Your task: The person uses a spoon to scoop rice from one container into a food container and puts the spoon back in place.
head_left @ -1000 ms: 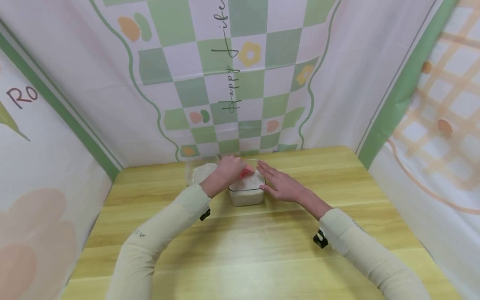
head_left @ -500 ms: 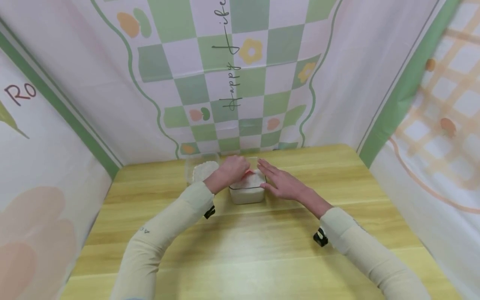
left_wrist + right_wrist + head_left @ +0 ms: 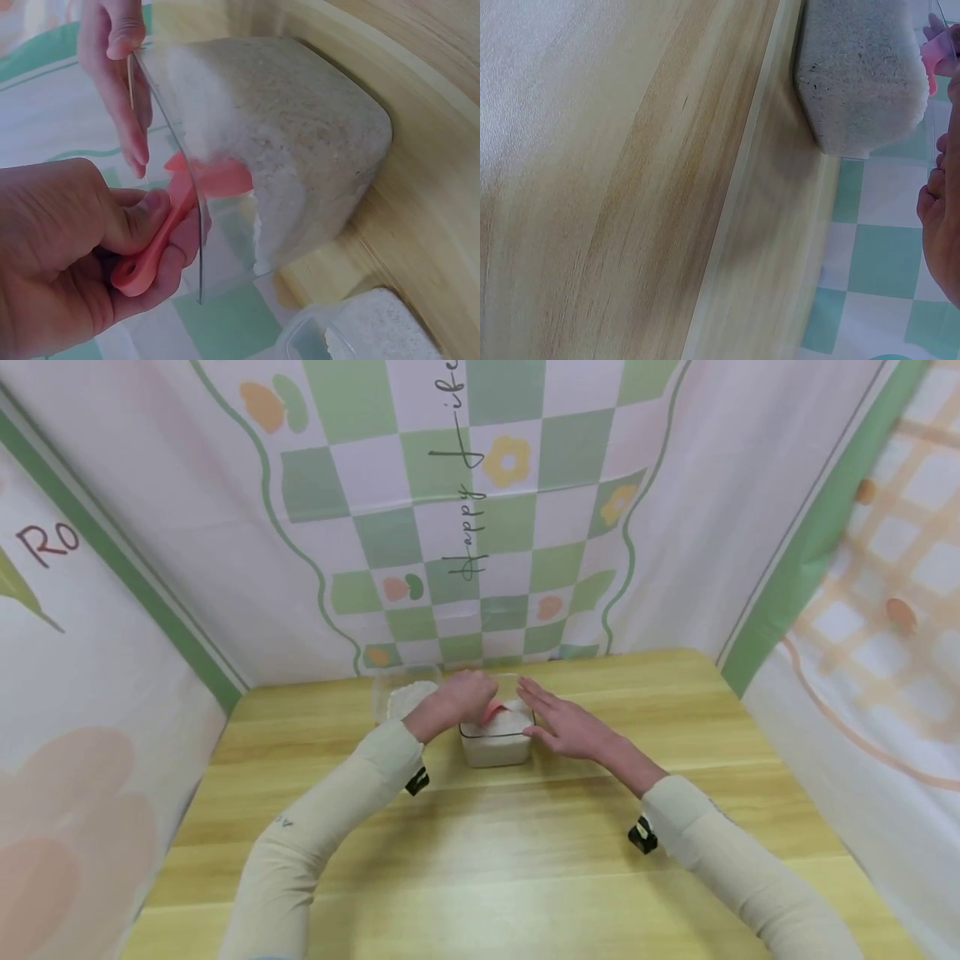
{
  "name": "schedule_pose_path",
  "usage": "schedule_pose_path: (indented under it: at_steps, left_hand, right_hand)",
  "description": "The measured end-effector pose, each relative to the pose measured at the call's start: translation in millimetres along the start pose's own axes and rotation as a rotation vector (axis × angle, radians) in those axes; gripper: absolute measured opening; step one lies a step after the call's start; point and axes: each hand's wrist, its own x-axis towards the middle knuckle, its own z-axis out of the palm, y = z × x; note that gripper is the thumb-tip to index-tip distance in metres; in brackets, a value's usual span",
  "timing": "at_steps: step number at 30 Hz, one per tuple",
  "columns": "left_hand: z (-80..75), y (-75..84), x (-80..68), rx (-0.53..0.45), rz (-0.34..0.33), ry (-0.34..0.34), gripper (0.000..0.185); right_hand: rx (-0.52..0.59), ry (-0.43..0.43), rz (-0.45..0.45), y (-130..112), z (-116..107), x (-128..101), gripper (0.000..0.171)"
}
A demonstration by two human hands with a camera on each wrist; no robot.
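The clear container [image 3: 497,745] filled with white grain stands on the wooden table [image 3: 525,860], toward its far edge and near the centre. A second clear container [image 3: 401,697], also holding white grain, stands just beside it on the left and slightly farther back.

The left hand [image 3: 457,697] is positioned over the left rim of the centre container. Its thumb and fingers are curled round the handle of a pink scoop [image 3: 176,221], gripping it. In the left wrist view, the scoop's bowl end lies inside the container, against the grain.

The right hand [image 3: 566,727] rests against the right side of the same container. Its fingers are straight and held together, extended along the rim; the thumb lies at the near right corner.

Checked green-and-white cloth [image 3: 480,527] forms the backdrop behind the table.
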Motion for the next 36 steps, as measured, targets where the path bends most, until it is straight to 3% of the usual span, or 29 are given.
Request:
schedule_pose_path:
  at_steps: [11, 26, 30, 36]
  left_hand:
    - [-8.7, -6.1, -8.1, -0.156, -0.127, -0.105, 0.026]
    - [2.9, -26.4, -13.5, -0.649, -0.248, -0.163, 0.036]
    - [5.4, -30.9, -18.0, -0.742, -0.24, -0.144, 0.036]
    - [11.3, -38.5, -26.6, -0.789, -0.205, -0.124, 0.031]
  right_hand:
    - [0.005, 0.002, 0.006, -0.8, -1.3, 0.9, 0.069]
    - [0.012, 0.021, 0.002, -0.2, 1.5, 0.4, 0.069]
    - [0.023, 0.018, 0.013, -0.6, 1.9, 0.7, 0.069]
    - [0.032, 0.008, 0.017, -1.3, 2.8, 0.5, 0.069]
